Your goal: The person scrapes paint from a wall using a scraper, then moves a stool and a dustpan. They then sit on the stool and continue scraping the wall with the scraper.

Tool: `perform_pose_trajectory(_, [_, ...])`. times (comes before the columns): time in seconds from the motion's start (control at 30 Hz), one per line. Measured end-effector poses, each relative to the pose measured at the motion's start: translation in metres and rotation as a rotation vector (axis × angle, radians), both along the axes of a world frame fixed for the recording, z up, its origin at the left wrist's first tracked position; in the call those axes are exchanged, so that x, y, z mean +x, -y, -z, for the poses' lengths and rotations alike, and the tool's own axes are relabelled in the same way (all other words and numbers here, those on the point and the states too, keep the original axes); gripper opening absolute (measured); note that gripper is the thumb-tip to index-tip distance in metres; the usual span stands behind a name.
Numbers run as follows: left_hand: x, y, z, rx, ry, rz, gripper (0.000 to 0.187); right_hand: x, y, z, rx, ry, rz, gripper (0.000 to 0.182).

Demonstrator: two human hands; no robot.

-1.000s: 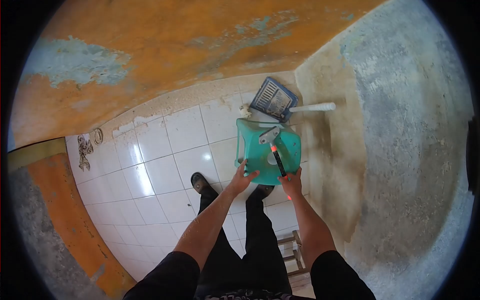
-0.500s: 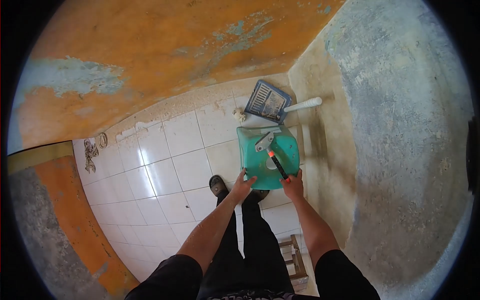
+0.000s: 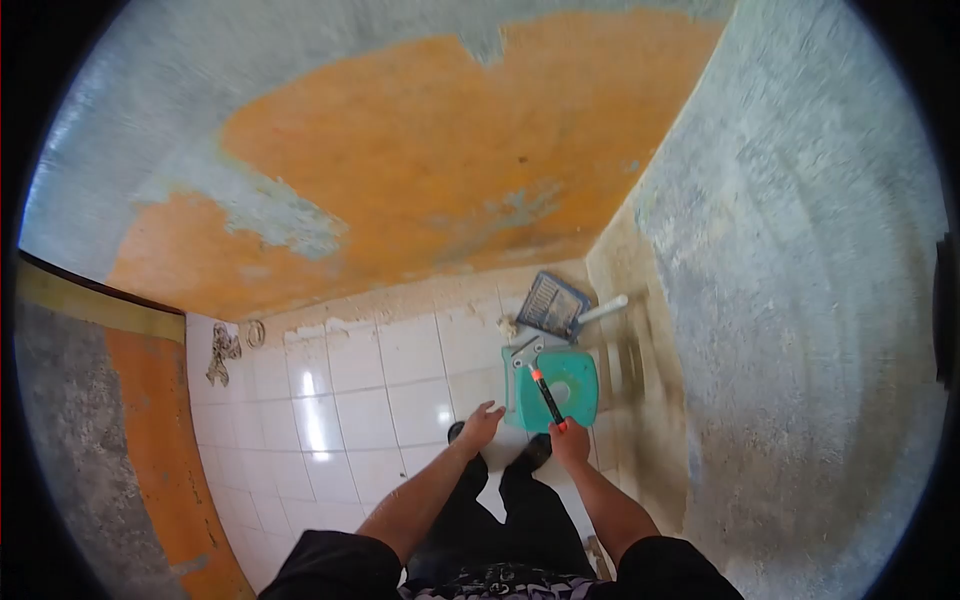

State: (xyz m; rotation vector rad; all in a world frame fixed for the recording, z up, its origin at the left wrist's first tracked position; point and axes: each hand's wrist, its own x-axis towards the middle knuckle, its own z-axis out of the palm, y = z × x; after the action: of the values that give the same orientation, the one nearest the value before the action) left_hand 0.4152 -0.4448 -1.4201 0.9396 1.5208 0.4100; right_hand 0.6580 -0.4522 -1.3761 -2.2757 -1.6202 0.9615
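In the head view, my right hand is wrapped round the black and orange handle of a scraper. Its wide metal head points away from me, above a green plastic stool. My left hand is off the stool, just left of its near corner, fingers apart and holding nothing. The stool stands on the tiles in front of my feet, and the scraper covers part of its top.
Behind the stool a dusty blue dustpan with a white handle lies near the wall corner. An orange wall with peeling paint rises ahead, a grey wall at right. A crumpled cloth lies on the white tiles at left.
My right hand has let go of the stool's edge and taken hold of the scraper's handle. My left hand has come off the stool. The view has tilted up, showing more wall.
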Motion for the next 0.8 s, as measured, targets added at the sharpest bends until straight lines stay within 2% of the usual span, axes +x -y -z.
perform_pose_trajectory(0.03, [-0.008, -0.012, -0.024, -0.014, 0.024, -0.029, 0.066, -0.014, -0.002, -0.014, 0.033, -0.065, 0.004, 0.034])
perform_pose_trajectory(0.1, [-0.002, -0.035, -0.080, -0.230, 0.193, -0.252, 0.064, -0.043, -0.009, -0.048, 0.035, -0.121, 0.007, 0.036])
perform_pose_trajectory(0.27, [-0.017, -0.112, -0.180, -0.100, 0.390, -0.352, 0.064, -0.101, -0.039, -0.116, 0.119, -0.205, -0.020, 0.036])
perform_pose_trajectory(0.37, [-0.051, -0.148, -0.203, -0.005, 0.559, -0.330, 0.060, -0.138, -0.076, -0.166, 0.195, -0.194, 0.033, 0.035])
perform_pose_trajectory(0.43, [-0.075, -0.173, -0.240, 0.061, 0.680, -0.315, 0.056, -0.163, -0.101, -0.193, 0.253, -0.224, -0.008, 0.035])
perform_pose_trajectory(0.47, [-0.088, -0.183, -0.260, 0.097, 0.728, -0.341, 0.046, -0.175, -0.113, -0.202, 0.282, -0.243, -0.032, 0.035])
perform_pose_trajectory(0.57, [-0.124, -0.218, -0.294, 0.148, 0.762, -0.342, 0.047, -0.203, -0.147, -0.214, 0.432, -0.376, -0.169, 0.034])
perform_pose_trajectory(0.67, [-0.137, -0.244, -0.323, 0.224, 0.891, -0.391, 0.040, -0.208, -0.168, -0.206, 0.155, -0.697, -0.136, 0.027])
perform_pose_trajectory(0.77, [-0.135, -0.267, -0.342, 0.223, 1.041, -0.385, 0.037, -0.218, -0.180, -0.275, -0.159, -1.032, 0.019, 0.026])
perform_pose_trajectory(0.8, [-0.134, -0.273, -0.350, 0.202, 1.088, -0.376, 0.036, -0.220, -0.187, -0.283, -0.145, -1.038, 0.019, 0.028])
